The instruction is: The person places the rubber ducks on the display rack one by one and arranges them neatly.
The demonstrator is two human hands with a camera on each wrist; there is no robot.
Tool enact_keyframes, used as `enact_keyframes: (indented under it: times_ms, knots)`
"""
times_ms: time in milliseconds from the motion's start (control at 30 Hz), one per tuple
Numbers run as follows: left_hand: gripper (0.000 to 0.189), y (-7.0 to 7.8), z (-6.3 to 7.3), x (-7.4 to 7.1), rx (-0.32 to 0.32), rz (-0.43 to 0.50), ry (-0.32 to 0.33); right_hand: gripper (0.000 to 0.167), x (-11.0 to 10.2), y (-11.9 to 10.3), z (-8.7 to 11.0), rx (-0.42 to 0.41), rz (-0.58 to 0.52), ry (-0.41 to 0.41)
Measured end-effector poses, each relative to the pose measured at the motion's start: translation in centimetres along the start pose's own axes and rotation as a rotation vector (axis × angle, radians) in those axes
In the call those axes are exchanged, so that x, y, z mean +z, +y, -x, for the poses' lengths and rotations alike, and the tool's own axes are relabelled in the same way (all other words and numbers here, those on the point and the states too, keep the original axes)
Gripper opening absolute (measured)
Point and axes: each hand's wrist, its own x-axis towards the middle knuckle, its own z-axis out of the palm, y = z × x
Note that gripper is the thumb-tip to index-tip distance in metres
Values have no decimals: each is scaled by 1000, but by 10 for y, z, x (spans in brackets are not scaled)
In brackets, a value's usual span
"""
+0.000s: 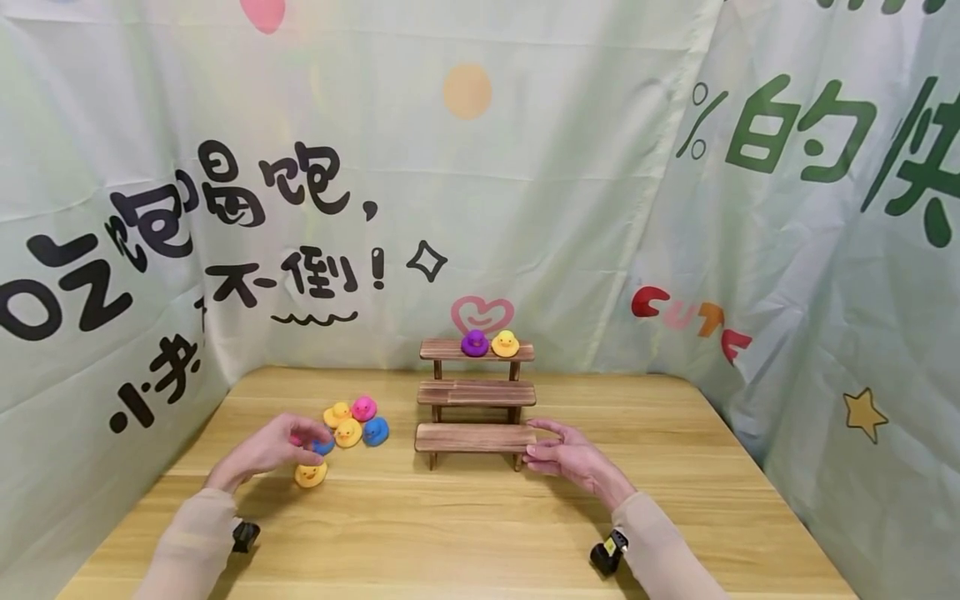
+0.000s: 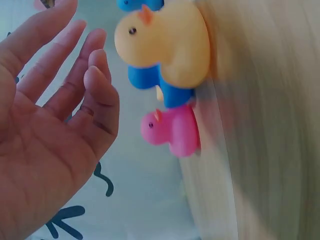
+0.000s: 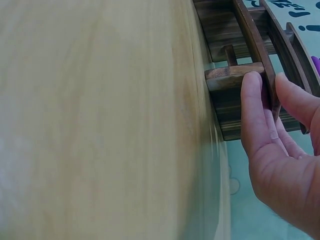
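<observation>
My left hand (image 1: 273, 450) hovers over the rubber ducks at the left, fingers loosely bent and nothing in them. In the left wrist view a yellow duck (image 2: 175, 45) lies beside the fingertips, with a blue duck (image 2: 177, 95) and a pink duck (image 2: 182, 132) past it. The hand partly covers another blue duck (image 1: 323, 447) in the head view. With thumb above and fingers below, my right hand (image 1: 573, 458) grips the right end of the lowest board of a three-tier wooden stand (image 3: 235, 75). A purple duck (image 1: 474, 343) and a yellow duck (image 1: 506, 344) sit on its top tier.
Behind the left hand, a pink duck (image 1: 364, 407), a blue duck (image 1: 377, 432) and two yellow ducks cluster on the wooden table (image 1: 465, 533). A printed cloth (image 1: 555, 208) hangs along the table's back and sides.
</observation>
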Motion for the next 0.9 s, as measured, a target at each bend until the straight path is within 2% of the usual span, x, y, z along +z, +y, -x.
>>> enact_keyframes:
  times_ms: [133, 400, 533, 800, 900]
  knots:
    - [34, -4, 5, -2, 17, -48, -13, 68, -1, 0, 0, -2, -1, -1]
    - [42, -9, 13, -1, -45, -35, -55, 68, 0, 1, 1, -3, -3, -2]
    - [43, -11, 12, 0, -37, -34, -68, 67, 0, -1, 2, -5, 1, -3]
    - [37, -17, 10, 2, -78, -21, -97, 67, 0, -1, 3, -8, 3, -2]
    - [36, -18, 11, 3, -75, -25, -103, 67, 1, 0, 3, -6, -2, 1]
